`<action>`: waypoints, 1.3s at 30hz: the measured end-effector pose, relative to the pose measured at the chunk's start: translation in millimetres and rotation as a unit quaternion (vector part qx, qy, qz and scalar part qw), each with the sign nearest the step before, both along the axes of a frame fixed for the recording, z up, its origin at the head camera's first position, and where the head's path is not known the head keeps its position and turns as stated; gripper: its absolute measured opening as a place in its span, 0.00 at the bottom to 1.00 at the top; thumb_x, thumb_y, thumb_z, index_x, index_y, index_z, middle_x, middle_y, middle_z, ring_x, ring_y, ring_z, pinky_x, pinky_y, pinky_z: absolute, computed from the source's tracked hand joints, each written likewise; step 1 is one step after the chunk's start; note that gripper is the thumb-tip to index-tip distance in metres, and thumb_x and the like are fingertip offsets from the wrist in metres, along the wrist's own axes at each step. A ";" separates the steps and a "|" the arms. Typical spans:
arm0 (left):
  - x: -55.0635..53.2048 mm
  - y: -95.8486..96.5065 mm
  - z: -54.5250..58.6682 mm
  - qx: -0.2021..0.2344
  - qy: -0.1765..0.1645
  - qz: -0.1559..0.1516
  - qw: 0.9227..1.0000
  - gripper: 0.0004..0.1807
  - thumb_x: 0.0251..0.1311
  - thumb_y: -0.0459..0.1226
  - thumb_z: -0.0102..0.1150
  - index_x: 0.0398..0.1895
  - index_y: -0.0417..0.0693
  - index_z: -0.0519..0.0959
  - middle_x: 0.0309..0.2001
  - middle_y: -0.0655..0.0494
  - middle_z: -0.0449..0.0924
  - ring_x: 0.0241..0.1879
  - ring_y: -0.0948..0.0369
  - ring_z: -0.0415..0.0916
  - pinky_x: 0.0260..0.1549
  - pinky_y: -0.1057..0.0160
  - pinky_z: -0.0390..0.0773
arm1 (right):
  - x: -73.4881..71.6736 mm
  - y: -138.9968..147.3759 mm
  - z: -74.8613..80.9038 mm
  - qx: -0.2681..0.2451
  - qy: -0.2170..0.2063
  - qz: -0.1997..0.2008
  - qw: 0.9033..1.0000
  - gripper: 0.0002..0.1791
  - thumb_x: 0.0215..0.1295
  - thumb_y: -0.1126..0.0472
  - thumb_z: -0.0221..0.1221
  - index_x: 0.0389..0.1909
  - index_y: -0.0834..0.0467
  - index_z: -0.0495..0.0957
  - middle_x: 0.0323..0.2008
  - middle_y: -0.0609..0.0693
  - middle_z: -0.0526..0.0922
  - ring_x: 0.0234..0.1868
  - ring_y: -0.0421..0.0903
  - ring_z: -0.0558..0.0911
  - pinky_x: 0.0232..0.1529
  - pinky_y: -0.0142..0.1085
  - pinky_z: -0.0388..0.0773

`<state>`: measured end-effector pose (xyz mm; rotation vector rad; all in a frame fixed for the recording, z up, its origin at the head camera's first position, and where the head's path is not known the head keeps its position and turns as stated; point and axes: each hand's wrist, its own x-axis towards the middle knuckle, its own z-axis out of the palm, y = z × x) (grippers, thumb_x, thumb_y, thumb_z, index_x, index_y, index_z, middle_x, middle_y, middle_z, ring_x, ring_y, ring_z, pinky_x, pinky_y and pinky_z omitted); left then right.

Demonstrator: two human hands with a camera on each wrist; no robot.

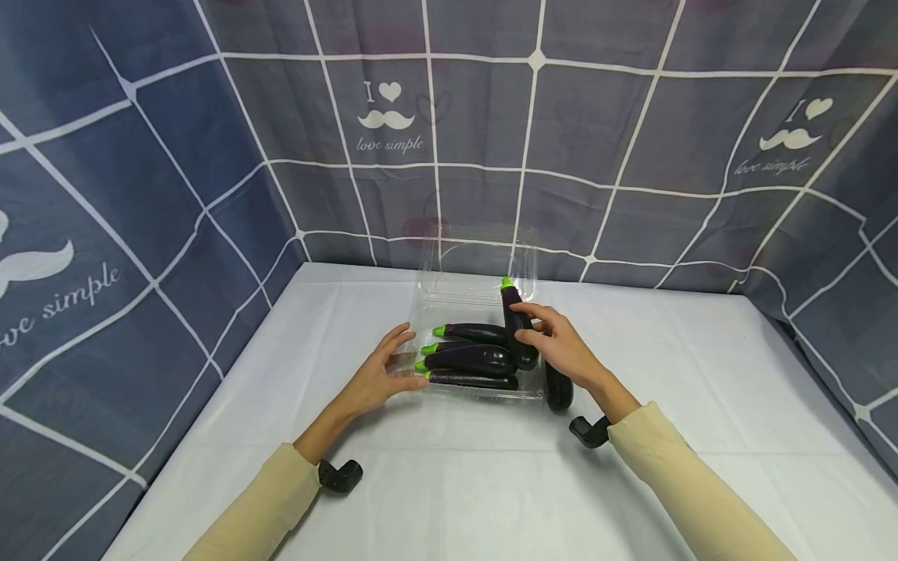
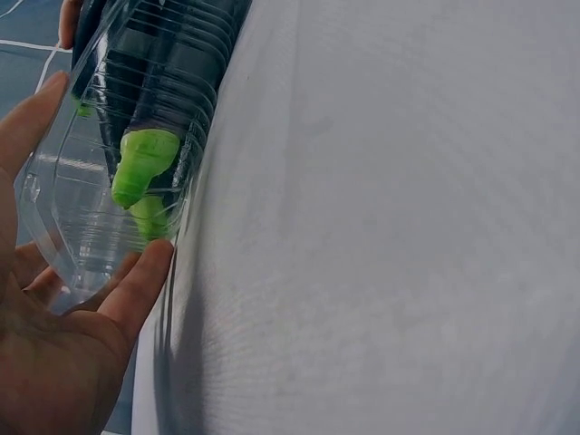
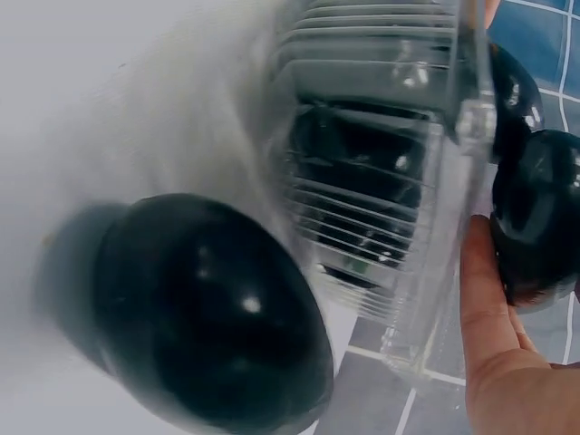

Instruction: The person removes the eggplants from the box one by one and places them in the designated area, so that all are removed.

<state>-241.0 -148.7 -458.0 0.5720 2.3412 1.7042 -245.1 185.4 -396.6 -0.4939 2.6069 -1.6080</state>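
Note:
Several dark, glossy eggplants with bright green stem ends lie sideways in a clear plastic clamshell container. My right hand holds one more eggplant between thumb and fingers over the container's right end, stem pointing to the back. At the container's left end, my left hand is spread with its thumb at the near corner; the left wrist view shows the fingers around the clear end wall. Beneath my right wrist, another eggplant lies on the table just outside the container; its rounded end looms large in the right wrist view.
The container's transparent lid stands raised at the back, near the dark gridded curtain. White cloth covers the table. Black devices are worn at both wrists.

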 end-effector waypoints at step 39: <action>-1.5 1.2 -1.8 0.009 0.004 -0.008 1.000 0.49 0.55 0.38 0.73 0.76 0.41 0.55 0.79 0.55 0.39 0.70 0.39 0.55 0.61 0.44 0.68 | 24.6 60.5 -9.7 0.026 -0.022 -0.043 0.999 0.29 0.67 0.56 0.63 0.68 0.55 0.72 0.59 0.59 0.71 0.60 0.60 0.72 0.53 0.50 0.71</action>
